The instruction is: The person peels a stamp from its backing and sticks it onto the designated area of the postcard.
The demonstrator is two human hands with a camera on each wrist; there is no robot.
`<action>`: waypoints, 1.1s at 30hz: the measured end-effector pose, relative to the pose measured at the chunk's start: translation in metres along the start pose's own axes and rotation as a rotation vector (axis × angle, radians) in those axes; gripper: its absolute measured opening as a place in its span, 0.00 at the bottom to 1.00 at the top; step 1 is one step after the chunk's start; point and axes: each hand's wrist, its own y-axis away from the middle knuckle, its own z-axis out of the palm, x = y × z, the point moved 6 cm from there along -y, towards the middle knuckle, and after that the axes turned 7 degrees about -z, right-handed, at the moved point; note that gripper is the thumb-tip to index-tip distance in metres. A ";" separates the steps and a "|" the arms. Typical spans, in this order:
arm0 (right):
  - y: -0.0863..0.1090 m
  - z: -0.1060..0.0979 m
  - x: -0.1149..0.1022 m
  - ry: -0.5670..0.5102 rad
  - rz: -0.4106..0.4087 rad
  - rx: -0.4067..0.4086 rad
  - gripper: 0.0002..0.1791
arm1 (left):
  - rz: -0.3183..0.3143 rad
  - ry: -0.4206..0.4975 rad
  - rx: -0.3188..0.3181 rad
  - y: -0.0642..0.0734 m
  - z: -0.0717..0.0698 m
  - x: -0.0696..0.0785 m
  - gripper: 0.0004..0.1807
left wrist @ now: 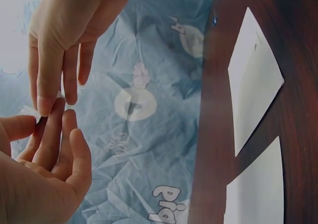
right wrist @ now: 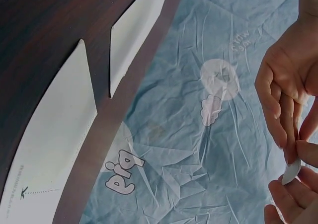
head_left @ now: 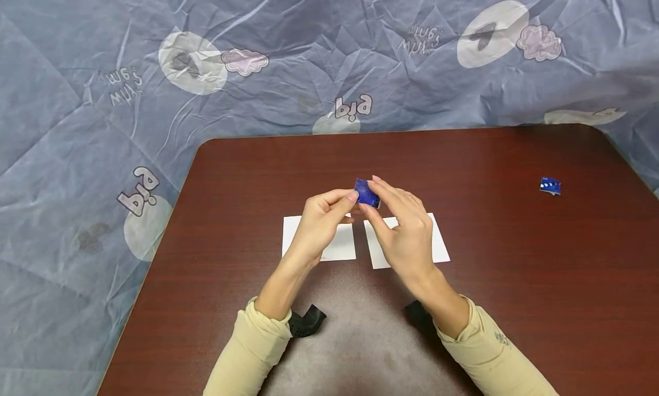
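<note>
- Your left hand (head_left: 320,224) sits just left of the head view's centre, thumb and forefinger pinching the left edge of a small blue foil packet (head_left: 367,192).
- Your right hand (head_left: 404,227) sits just right of centre, its fingertips pinching the same packet from the right and below.
- The blue foil packet is held in the air between both hands, slightly above the frame's centre, over the dark brown table (head_left: 515,270).
- In the left wrist view, your left hand (left wrist: 42,169) fills the lower left and your right hand (left wrist: 59,40) the upper left; fingertips meet, and the packet is mostly hidden.
- In the right wrist view, a pale edge of the packet (right wrist: 290,172) shows between fingertips at the lower right.
- Two white paper cards lie side by side on the table beneath your hands: the left card (head_left: 340,244) and the right card (head_left: 437,244).
- A second blue packet (head_left: 550,186) lies on the table at the right of the head view, well apart from your hands.
- A wrinkled blue-grey printed sheet (head_left: 103,155) covers the area around the table, filling the top and left of the frame.
</note>
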 end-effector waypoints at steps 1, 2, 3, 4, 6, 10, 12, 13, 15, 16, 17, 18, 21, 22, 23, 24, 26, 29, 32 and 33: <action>0.000 0.000 0.001 -0.007 0.002 -0.003 0.20 | 0.008 -0.019 0.003 0.000 0.000 0.001 0.13; 0.000 0.000 0.001 -0.014 0.003 -0.008 0.20 | 0.020 -0.042 0.005 0.000 -0.001 0.001 0.12; 0.000 0.000 0.002 -0.022 0.006 -0.011 0.20 | 0.034 -0.064 0.007 0.000 -0.001 0.002 0.12; -0.001 0.000 0.003 -0.030 0.008 -0.016 0.21 | 0.051 -0.077 0.004 0.000 -0.002 0.003 0.12; -0.001 0.000 0.004 -0.038 0.017 -0.029 0.20 | 0.095 -0.108 -0.006 0.001 -0.001 0.005 0.11; 0.000 0.002 0.006 -0.067 0.052 -0.061 0.20 | 0.224 -0.283 0.026 0.003 -0.001 0.011 0.10; 0.000 0.003 0.008 -0.095 0.073 -0.083 0.19 | 0.286 -0.401 0.065 0.004 -0.001 0.014 0.09; 0.000 0.004 0.008 -0.110 0.085 -0.094 0.19 | 0.315 -0.454 0.081 0.005 0.000 0.015 0.08; 0.000 0.004 0.009 -0.144 0.110 -0.119 0.18 | 0.365 -0.508 0.078 0.006 0.001 0.016 0.08; 0.000 0.004 0.010 -0.163 0.126 -0.128 0.18 | 0.387 -0.522 0.069 0.006 0.002 0.016 0.08; 0.000 0.004 0.010 -0.179 0.143 -0.137 0.18 | 0.408 -0.532 0.059 0.006 0.002 0.016 0.08; 0.000 0.003 0.011 -0.196 0.160 -0.144 0.17 | 0.425 -0.539 0.051 0.006 0.003 0.017 0.08; 0.000 0.002 0.012 -0.234 0.207 -0.156 0.17 | 0.467 -0.551 0.037 0.007 0.004 0.018 0.08; 0.000 0.002 0.012 -0.241 0.215 -0.156 0.16 | 0.475 -0.555 0.038 0.007 0.004 0.018 0.08; 0.000 0.001 0.012 -0.240 0.219 -0.155 0.15 | 0.483 -0.562 0.042 0.008 0.005 0.018 0.09; 0.000 0.001 0.012 -0.237 0.218 -0.150 0.15 | 0.492 -0.568 0.045 0.008 0.005 0.019 0.09; 0.000 0.000 0.011 -0.220 0.208 -0.136 0.14 | 0.508 -0.591 0.051 0.009 0.007 0.019 0.10; 0.000 -0.002 0.009 -0.202 0.182 -0.104 0.14 | 0.539 -0.622 0.050 0.010 0.011 0.018 0.11; 0.000 -0.004 0.008 -0.213 0.166 -0.074 0.13 | 0.568 -0.626 0.034 0.012 0.013 0.018 0.11; -0.001 -0.004 0.008 -0.222 0.162 -0.062 0.13 | 0.577 -0.620 0.026 0.012 0.014 0.018 0.11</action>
